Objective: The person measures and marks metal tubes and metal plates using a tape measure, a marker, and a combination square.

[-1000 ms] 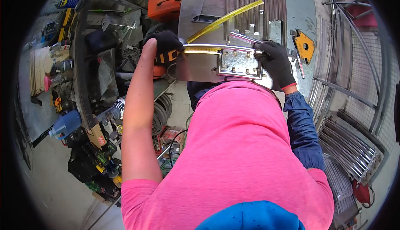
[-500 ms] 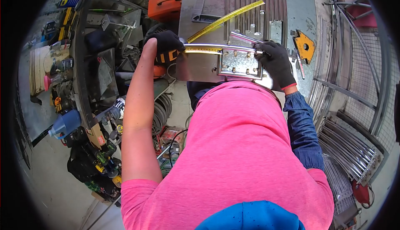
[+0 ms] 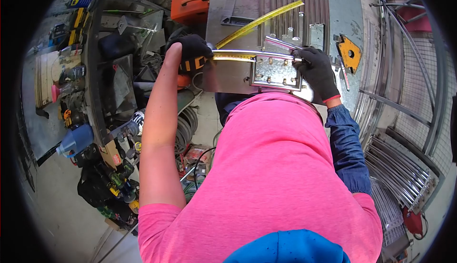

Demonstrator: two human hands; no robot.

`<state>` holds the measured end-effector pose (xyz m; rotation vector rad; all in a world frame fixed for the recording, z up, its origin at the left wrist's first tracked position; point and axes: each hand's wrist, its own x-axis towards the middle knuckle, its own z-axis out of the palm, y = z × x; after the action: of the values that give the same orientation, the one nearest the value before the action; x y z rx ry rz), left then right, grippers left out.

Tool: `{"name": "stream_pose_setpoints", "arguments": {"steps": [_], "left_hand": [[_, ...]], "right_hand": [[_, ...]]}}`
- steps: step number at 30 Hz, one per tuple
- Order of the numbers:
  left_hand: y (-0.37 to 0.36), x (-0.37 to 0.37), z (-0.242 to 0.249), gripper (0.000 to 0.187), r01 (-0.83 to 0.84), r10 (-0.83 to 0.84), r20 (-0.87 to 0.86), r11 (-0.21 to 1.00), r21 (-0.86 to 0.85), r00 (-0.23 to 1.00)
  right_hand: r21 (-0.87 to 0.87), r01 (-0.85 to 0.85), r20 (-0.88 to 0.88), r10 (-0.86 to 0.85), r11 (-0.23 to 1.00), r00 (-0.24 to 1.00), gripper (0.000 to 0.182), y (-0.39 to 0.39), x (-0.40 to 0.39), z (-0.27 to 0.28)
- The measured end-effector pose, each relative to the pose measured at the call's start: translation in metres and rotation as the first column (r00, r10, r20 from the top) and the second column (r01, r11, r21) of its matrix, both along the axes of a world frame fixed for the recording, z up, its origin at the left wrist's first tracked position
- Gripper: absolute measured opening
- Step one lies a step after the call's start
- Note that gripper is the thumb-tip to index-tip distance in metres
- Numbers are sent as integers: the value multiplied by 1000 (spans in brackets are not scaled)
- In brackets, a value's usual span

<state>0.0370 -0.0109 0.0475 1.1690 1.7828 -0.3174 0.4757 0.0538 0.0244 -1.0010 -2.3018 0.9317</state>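
My gloved left hand [image 3: 194,49] is closed around an orange-and-black tape measure [image 3: 193,64] at the left edge of the metal table. Along a shiny metal tube [image 3: 252,53] runs a yellow tape blade [image 3: 233,58], reaching a small rectangular metal frame [image 3: 275,71] with a plate and several small fittings inside. My gloved right hand [image 3: 315,68] grips the tube's right end beside the frame's upper corner. A second short tube [image 3: 280,43] slants in toward the right fingers. Above, a yellow measuring strip [image 3: 259,23] stretches diagonally from near the left hand.
Several metal tubes [image 3: 281,10] lie at the table's far side. An orange magnetic square [image 3: 349,53] and a wrench [image 3: 337,77] rest to the right. An orange toolbox [image 3: 190,6] stands beyond the left edge. Tools crowd a shelf [image 3: 95,72] at left; a metal framework [image 3: 400,110] stands right.
Both hands keep their hold on the tube and tape measure. The whole view has shifted very slightly; nothing else visibly differs.
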Motion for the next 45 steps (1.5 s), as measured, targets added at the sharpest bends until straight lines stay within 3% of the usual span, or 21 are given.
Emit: {"name": "stream_pose_setpoints", "arguments": {"steps": [8,13,45], "left_hand": [[1,2,1,35,16,-16,-32,1000,-11,999],[1,1,-2,34,49,-48,-42,999,9,998],[-1,1,4,40,96,-95,-22,995,26,995]], "right_hand": [[-59,6,8,-5,998,1000,32,-1,0,2],[-25,13,-25,-14,1000,1000,38,-1,-1,-1],[1,12,-7,-12,1000,1000,37,-1,-1,-1]]}}
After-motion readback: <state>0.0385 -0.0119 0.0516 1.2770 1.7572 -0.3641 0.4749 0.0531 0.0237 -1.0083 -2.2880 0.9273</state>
